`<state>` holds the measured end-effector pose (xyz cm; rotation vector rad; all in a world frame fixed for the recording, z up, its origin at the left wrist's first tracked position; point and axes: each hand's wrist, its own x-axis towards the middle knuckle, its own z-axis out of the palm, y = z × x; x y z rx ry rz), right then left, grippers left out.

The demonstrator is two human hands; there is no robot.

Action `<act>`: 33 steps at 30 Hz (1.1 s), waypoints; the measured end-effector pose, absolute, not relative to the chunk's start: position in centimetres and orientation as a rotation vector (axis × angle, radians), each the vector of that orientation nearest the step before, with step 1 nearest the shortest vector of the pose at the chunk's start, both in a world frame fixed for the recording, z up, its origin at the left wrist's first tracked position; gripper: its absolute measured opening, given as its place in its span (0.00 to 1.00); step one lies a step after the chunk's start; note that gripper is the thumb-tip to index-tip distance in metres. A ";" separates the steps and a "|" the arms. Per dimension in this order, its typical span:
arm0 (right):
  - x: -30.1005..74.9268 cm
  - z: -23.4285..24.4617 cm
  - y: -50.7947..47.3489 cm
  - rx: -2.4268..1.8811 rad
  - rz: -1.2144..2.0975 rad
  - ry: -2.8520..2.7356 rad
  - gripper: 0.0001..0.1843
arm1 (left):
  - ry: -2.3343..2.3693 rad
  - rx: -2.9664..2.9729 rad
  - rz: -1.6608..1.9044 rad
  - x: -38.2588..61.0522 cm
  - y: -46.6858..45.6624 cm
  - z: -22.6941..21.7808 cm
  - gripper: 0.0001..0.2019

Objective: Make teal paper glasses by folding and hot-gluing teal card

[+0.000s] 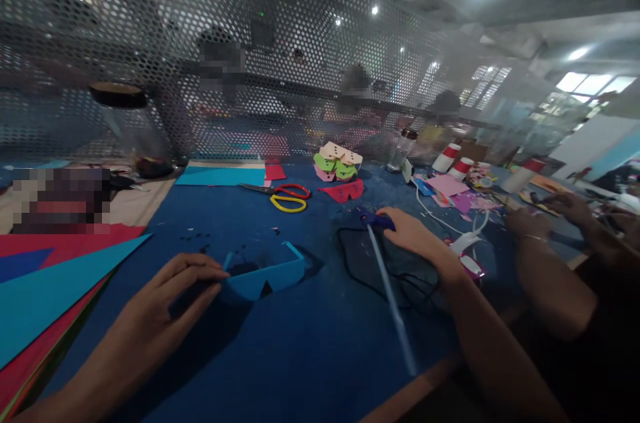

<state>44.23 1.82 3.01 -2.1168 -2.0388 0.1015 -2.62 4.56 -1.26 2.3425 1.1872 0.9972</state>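
In my left hand [185, 296], thumb and fingers pinch one end of a pair of blue paper glasses [277, 274]. The glasses have folded side arms and a dark triangular notch at the nose. My right hand [410, 234] is closed round a dark blue hot glue gun [373, 217], right of the glasses. A long pale glue stick [387, 283] sticks out of it toward the table's front edge. Its black cord [345, 253] loops on the blue table [300, 349]. Scissors [287, 196] with red and yellow handles and red paper glasses [345, 191] lie beyond.
Coloured paper sheets [60, 296] are stacked at the left, near a lidded jar [130, 129]. Folded paper pieces [337, 161] are piled near a perforated metal screen [290, 83]. Paper scraps [450, 186], a white cable [430, 213] and a co-worker's arms [545, 269] are at right.
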 end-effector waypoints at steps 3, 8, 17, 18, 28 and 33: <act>44.6 4.5 1.5 -1.919 0.246 -2.021 0.17 | 1.170 2.362 0.975 -2.8 4.6 -1.4 0.09; 41.9 5.8 2.2 -1.714 0.468 -1.769 0.18 | 1.170 2.333 1.013 -2.6 4.3 -1.0 0.09; 33.7 5.8 4.3 -1.236 0.829 -1.417 0.16 | 1.310 2.017 1.019 -3.9 4.8 2.2 0.12; 33.1 5.8 4.3 -1.213 0.833 -1.426 0.15 | 1.352 1.975 1.043 -4.4 5.0 2.4 0.13; 28.6 2.2 1.8 -1.484 0.993 -1.603 0.15 | 1.412 1.447 1.231 -7.8 7.0 0.3 0.13; 27.8 1.4 1.0 -1.494 1.077 -1.736 0.16 | 1.321 1.530 1.109 -8.1 7.0 -0.8 0.12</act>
